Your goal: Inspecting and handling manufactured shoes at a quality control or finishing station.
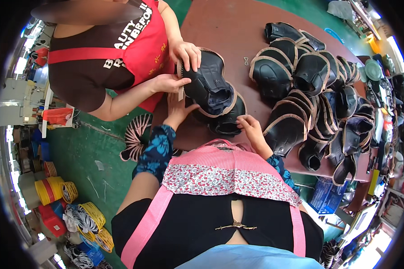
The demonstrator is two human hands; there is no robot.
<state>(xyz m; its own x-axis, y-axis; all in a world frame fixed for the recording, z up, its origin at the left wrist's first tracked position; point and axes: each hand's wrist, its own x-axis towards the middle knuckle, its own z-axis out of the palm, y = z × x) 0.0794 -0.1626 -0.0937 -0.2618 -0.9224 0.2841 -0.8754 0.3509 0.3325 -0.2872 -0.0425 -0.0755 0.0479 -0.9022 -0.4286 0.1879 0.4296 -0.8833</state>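
A person in a red apron holds a black boot upper (205, 80) with a tan zigzag edge, one hand on its top and the other at its left side. Beneath it lies another black boot upper (229, 122), partly covered. My left hand (178, 109) reaches in at the left of these uppers, thumb stretched out beside the edge; its fingertips are hidden under the other person's hand and the upper. With bent fingers, my right hand (252, 129) pinches the right edge of the lower upper.
Overlapping black boot uppers (280, 127) form a large pile on the right of the brown table (226, 27). A small metal hook-like piece (246, 61) lies on it. Striped edged pieces (138, 134) hang at the left edge. A blue crate (327, 196) stands below right, yellow baskets (49, 190) at left.
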